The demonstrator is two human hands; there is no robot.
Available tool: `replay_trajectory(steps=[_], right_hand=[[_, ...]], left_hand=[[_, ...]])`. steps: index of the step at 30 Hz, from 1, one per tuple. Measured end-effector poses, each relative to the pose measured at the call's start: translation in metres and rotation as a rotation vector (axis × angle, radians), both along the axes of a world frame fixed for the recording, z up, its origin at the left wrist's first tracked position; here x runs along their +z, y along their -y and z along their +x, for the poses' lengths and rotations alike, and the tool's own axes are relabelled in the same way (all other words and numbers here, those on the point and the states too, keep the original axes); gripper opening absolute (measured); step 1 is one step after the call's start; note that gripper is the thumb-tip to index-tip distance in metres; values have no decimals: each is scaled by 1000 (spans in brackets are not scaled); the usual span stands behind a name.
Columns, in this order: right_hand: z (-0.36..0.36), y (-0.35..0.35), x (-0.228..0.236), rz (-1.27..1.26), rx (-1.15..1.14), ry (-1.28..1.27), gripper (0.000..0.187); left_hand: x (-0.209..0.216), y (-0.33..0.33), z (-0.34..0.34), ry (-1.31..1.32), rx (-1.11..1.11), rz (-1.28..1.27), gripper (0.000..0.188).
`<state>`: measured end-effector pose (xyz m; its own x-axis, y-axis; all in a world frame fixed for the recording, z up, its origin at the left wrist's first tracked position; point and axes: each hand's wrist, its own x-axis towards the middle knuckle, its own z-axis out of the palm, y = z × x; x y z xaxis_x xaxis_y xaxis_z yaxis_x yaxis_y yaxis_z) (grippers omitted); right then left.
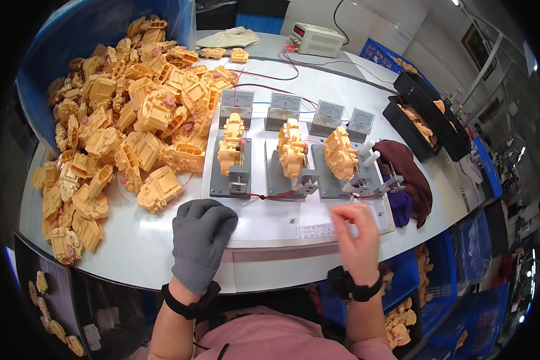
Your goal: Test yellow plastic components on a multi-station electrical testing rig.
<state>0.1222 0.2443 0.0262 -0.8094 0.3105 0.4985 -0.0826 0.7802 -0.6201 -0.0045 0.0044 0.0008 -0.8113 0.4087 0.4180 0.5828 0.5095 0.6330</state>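
My left hand (203,234), in a grey glove, is closed with its fingers curled down over the near edge of the white test board (264,228). Its fingertips are hidden, so what it holds, if anything, cannot be made out. My bare right hand (360,240) hovers over the board's right part, thumb and forefinger drawn together, nothing visible in them. Beyond my hands, three yellow plastic gearbox housings stand in grey fixtures: a left housing (231,147), a middle housing (291,150) and a right housing (340,155). Behind them are several analog meters (283,107).
A large pile of yellow housings (138,120) spills from a blue bin (39,78) on the left. A power supply (318,41) with wires stands at the back. Brown cloth (411,174) lies right of the board, near black trays (408,129). Blue crates (474,300) stand lower right.
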Motion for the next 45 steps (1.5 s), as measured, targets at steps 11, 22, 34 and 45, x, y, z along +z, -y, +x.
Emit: replay_trajectory(steps=[11, 22, 34, 45], right_hand=[[11, -44, -8, -56, -20, 236, 10], [13, -47, -2, -52, -23, 294, 12], [12, -45, -3, -80, -21, 277, 11], [10, -45, -2, -87, -28, 280, 11]], left_hand=[[-2, -1, 0, 5, -1, -3, 12], [0, -1, 0, 12, 1, 15, 11], [-2, 0, -1, -3, -8, 14, 12], [-1, 0, -2, 9, -7, -1, 13]])
